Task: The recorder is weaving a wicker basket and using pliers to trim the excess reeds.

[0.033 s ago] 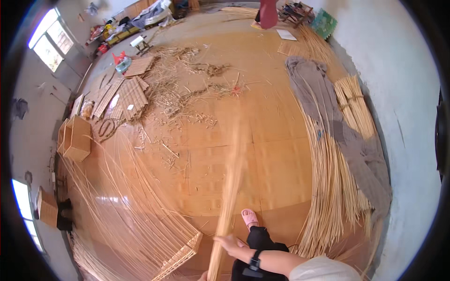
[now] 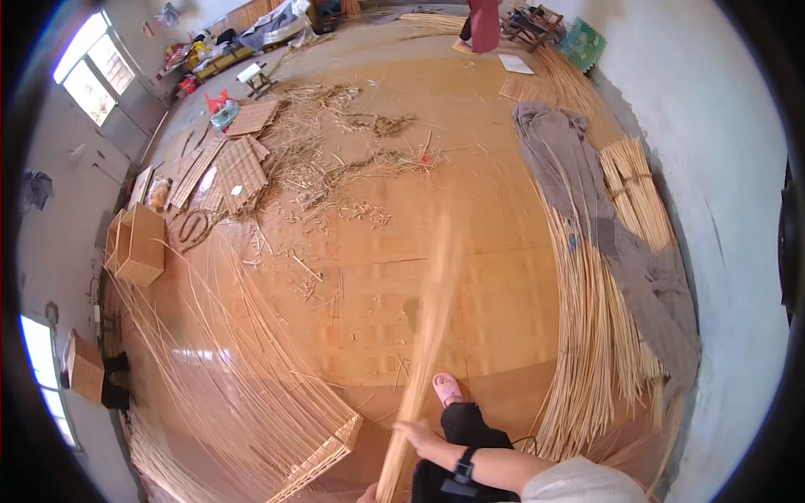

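Note:
A long bundle of thin straw-coloured canes (image 2: 422, 365) slants up and away from me over the floor, its far end smeared by motion. My right hand (image 2: 417, 438) is closed around it near the lower end, with a black band on that wrist. At the lower edge of the picture my left hand (image 2: 367, 495) shows only in part, against the bundle's near end; its fingers are mostly cut off. To the left lies a partly woven cane piece (image 2: 340, 440), its long loose canes fanning out over the floor.
At the right, loose canes (image 2: 587, 327) lie partly under a grey cloth (image 2: 629, 260), beside a tied bundle (image 2: 637, 184) along the wall. Farther off are cane scraps (image 2: 310, 159), woven panels (image 2: 237, 176) and a woven box (image 2: 141, 247). Another person (image 2: 484, 25) stands at the back.
The blurred far end of the cane bundle has swung to the right and lowered. My right hand has moved slightly right with it. A few canes now show on the floor beside the bundle.

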A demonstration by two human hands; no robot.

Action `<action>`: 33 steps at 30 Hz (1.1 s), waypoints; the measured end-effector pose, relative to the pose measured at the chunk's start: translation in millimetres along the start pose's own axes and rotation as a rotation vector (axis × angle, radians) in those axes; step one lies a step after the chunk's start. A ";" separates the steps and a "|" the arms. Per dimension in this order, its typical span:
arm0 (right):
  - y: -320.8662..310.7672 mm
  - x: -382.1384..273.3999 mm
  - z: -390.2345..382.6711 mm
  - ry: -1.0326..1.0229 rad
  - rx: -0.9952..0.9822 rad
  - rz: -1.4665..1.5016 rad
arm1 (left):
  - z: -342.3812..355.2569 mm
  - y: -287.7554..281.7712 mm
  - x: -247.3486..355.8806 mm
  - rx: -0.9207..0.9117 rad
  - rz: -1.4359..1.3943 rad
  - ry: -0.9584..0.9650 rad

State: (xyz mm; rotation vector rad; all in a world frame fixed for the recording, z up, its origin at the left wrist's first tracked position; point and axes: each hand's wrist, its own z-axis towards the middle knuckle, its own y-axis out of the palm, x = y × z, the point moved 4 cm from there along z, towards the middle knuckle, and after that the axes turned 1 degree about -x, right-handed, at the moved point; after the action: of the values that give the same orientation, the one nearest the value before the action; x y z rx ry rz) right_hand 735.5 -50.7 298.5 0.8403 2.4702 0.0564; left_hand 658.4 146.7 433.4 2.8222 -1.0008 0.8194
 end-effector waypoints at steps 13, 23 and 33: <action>-157.4 -205.5 300.9 0.190 0.330 0.257 | 295.3 36.1 308.1 -0.248 0.554 -0.082; 173.4 -386.3 384.5 0.015 -0.096 -0.556 | 326.6 -101.4 385.5 0.257 -0.345 -0.137; 50.6 -416.4 233.5 -0.021 -0.063 -0.392 | 230.8 -17.8 369.7 0.169 -0.222 0.028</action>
State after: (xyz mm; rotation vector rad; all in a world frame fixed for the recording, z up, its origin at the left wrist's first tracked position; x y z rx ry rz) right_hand 1157.2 -280.0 302.1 0.3182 2.5526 -0.0140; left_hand 1018.4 -99.2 419.1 2.9799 -0.6256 0.9540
